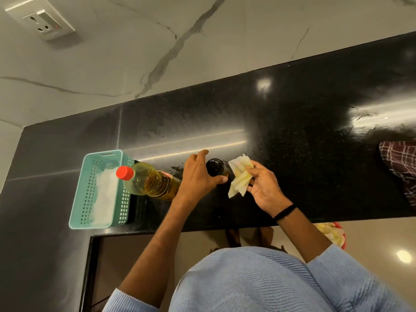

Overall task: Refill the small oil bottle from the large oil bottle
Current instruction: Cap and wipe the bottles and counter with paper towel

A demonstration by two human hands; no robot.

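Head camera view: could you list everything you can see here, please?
large oil bottle: one, clear with yellow oil and a red cap, on the counter beside the basket
small oil bottle: one, dark with a black cap, on the counter between the hands
tissue: one, pale, crumpled, beside the small oil bottle
basket: one, teal, counter's left end
white paper: some, in the basket
counter: one, glossy black
checked cloth: one, dark red and white, right edge
wall socket: one, white, top left
wristband: one, black, right wrist
left hand: grips the small oil bottle
right hand: holds the tissue
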